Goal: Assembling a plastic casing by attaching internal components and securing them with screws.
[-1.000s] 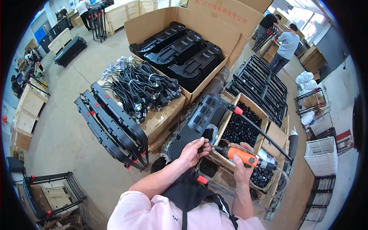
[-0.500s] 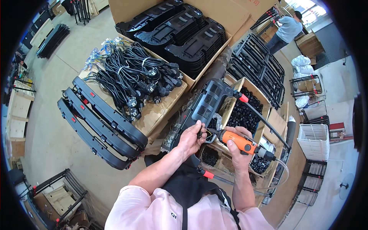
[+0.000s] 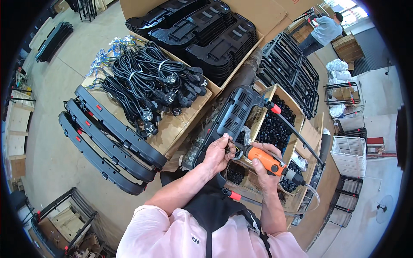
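My right hand [image 3: 266,167] is wrapped round an orange screwdriver [image 3: 264,160], a powered one with a clear hose at its rear end. Its nose points left, toward my left hand [image 3: 218,155]. The fingers of that hand are pinched together at the front of the tool; what sits between them is too small to make out. A thin yellowish wire [image 3: 236,149] shows beside the fingertips. Just beyond both hands lies a long black plastic housing [image 3: 234,112] with vent slots. A black bar with a red collar [image 3: 275,109] runs off to its right.
Wooden bins of small black parts [image 3: 275,124] stand right of the housing. Bundled black power cords [image 3: 146,86] lie on a carton at left, beside curved black covers [image 3: 116,146]. Behind is a carton of stacked black panels [image 3: 219,47]. A person [image 3: 322,32] stands far right.
The view has shifted slightly. The screwdriver's rear end has tilted a little lower, while its nose remains by my left fingertips. Both hands keep their grip.
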`<state>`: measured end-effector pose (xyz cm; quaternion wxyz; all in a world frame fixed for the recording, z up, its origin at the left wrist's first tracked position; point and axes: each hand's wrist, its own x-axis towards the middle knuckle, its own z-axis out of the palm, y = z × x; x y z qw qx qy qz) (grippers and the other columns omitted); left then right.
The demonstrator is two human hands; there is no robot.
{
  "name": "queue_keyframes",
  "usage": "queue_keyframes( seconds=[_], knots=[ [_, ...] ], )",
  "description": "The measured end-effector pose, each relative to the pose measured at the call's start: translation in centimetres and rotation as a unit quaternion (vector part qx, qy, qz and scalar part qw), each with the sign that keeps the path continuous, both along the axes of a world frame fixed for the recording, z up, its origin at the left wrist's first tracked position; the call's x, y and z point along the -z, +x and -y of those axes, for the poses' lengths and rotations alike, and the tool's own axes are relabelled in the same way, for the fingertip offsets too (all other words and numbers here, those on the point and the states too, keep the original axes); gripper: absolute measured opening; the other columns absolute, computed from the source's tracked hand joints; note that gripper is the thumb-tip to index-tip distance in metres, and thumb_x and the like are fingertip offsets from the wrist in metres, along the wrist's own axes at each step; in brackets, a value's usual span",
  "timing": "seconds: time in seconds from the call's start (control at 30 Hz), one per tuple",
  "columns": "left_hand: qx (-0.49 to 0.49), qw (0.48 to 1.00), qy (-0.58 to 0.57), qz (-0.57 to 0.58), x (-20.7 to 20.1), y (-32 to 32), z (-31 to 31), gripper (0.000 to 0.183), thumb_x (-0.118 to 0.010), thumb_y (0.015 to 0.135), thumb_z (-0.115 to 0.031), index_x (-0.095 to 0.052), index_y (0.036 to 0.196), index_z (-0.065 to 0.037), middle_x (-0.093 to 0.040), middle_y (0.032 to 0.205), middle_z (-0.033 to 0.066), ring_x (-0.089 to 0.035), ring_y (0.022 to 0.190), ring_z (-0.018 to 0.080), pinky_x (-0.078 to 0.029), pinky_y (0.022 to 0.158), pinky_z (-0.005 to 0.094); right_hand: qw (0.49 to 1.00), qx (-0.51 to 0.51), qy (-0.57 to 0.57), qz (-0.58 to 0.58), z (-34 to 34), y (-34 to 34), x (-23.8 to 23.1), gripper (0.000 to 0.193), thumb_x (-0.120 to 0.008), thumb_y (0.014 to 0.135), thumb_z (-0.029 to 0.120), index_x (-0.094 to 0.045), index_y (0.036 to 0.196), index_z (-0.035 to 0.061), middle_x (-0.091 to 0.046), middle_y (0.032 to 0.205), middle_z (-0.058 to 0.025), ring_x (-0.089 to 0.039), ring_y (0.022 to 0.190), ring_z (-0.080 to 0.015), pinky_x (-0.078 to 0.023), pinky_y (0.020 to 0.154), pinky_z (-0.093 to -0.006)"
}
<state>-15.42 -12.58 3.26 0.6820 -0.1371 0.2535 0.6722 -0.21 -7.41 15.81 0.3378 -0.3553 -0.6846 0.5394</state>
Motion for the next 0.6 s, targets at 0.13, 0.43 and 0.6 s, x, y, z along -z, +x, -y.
queue_keyframes(
  seconds=[0.13, 0.43, 0.6],
  knots=[
    [0.007, 1.0, 0.007, 0.005, -0.1, -0.4, -0.2, 0.026, -0.06, 0.11, -0.036, -0.064, 0.103, -0.011, -0.062, 0.081, -0.0032, -0.062, 0.071, 0.0099, -0.054, 0.062, 0.0247, 1.0, -0.001, -0.005, -0.011, -0.5, -0.2, -0.3, 0.049, -0.079, 0.09, 0.003, -0.054, 0.133, 0.0027, -0.068, 0.13, -0.0196, -0.066, 0.124, -0.0293, -0.052, 0.109, -0.0446],
    [-0.005, 1.0, 0.024, 0.018, 0.3, -0.6, -0.7, 0.025, -0.059, 0.11, -0.035, -0.066, 0.107, -0.011, -0.06, 0.081, -0.0038, -0.061, 0.073, 0.0116, -0.054, 0.067, 0.0258, 1.0, -0.005, 0.005, 0.0, -1.0, -0.7, -0.1, 0.05, -0.078, 0.091, 0.004, -0.054, 0.134, 0.0026, -0.069, 0.13, -0.0203, -0.066, 0.124, -0.0293, -0.052, 0.109, -0.0448],
    [-0.049, 0.998, -0.008, 0.04, 0.0, -0.1, -1.1, 0.027, -0.059, 0.11, -0.037, -0.066, 0.111, -0.01, -0.06, 0.084, -0.0026, -0.061, 0.074, 0.012, -0.054, 0.07, 0.0271, 0.999, 0.045, -0.027, -0.005, -0.6, -2.0, 0.1, 0.05, -0.079, 0.092, 0.008, -0.054, 0.135, 0.0028, -0.068, 0.131, -0.0209, -0.066, 0.123, -0.0284, -0.051, 0.11, -0.0448]
  ],
)
